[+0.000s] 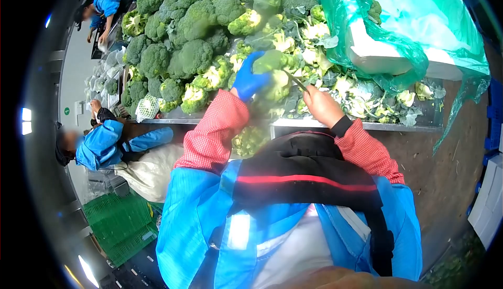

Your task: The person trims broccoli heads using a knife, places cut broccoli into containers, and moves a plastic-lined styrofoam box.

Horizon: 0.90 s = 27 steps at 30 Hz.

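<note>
My left hand (250, 77), in a blue glove, is closed around a head of broccoli (277, 82) above the table's near edge. A blurred patch in the picture covers part of that head. My bare right hand (321, 104) grips a knife (296, 81), its blade pointing up and left at the stem side of the broccoli. Whether the blade touches the stem I cannot tell. Cut stems and leaf trimmings (343, 87) lie around and to the right of the knife.
A large pile of broccoli (194, 22) covers the table beyond my hands. A white foam box (374, 53) lined with green plastic stands at the right. Two people in blue (102, 145) work at the left, near a green crate (118, 226).
</note>
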{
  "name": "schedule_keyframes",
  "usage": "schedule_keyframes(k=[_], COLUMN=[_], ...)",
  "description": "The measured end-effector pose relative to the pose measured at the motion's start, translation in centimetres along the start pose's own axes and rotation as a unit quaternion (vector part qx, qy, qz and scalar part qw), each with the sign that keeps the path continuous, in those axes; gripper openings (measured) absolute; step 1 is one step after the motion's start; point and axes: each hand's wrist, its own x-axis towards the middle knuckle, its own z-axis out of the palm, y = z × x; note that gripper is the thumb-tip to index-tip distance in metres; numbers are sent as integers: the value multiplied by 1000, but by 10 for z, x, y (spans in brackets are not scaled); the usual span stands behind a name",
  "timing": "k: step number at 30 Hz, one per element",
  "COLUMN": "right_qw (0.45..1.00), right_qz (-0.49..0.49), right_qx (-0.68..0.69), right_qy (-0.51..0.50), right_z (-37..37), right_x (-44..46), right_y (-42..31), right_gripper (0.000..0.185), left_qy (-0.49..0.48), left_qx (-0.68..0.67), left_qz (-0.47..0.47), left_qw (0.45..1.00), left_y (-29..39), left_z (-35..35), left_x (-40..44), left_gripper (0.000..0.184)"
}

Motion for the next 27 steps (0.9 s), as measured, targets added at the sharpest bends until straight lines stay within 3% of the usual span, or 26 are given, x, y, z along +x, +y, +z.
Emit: schedule_keyframes(k=[1, 2, 4, 7, 10, 14, 15, 18, 19, 22, 23, 24, 27], right_qw=[990, 951, 890, 912, 975, 983, 983, 978, 953, 946, 934, 925, 964], right_qz=[-35, 85, 165, 118, -41, 3, 21, -115, -199, -121, -87, -99, -62], right_qx=[130, 245, 349, 318, 208, 166, 170, 79, 124, 193, 252, 242, 176], right_qy=[-49, -169, -243, -228, -72, 74, 66, 158, 193, 232, 238, 276, 187], right_z=[-3, -13, -18, -27, -31, -55, -68, -54, -27, -47, -47, -47, -38], right_x=[6, 5, 6, -3, -17, -12, -6, 33, 58, 33, 27, 23, 19], right_y=[-1, 2, 8, 0, 1, -24, -39, -29, -4, -36, -34, -32, -16], right_gripper=[31, 31, 32, 33, 36, 43, 51, 61, 54, 39, 31, 34, 50], left_qy=[15, 10, 19, -6, -10, -13, -33, -100, -88, -26, -22, -13, 2], left_qx=[-23, -101, -169, -133, -18, 16, 8, 53, 71, -194, -265, -278, -277], left_qz=[-48, -18, -41, -4, 31, 50, 79, 88, 112, 9, 25, 44, -7], left_qw=[998, 995, 985, 991, 999, 999, 996, 990, 987, 981, 964, 960, 961], left_y=[8, -18, -25, -10, -1, 0, 2, -3, 8, -8, -14, -11, 26], left_z=[1, -4, -4, -3, -14, -27, -27, -30, -22, -23, -28, -31, -44], left_x=[-3, 4, 3, -8, -9, -10, -13, -11, -18, -13, -6, -3, -3], left_gripper=[68, 69, 69, 69, 70, 70, 70, 70, 69, 68, 64, 61, 56])
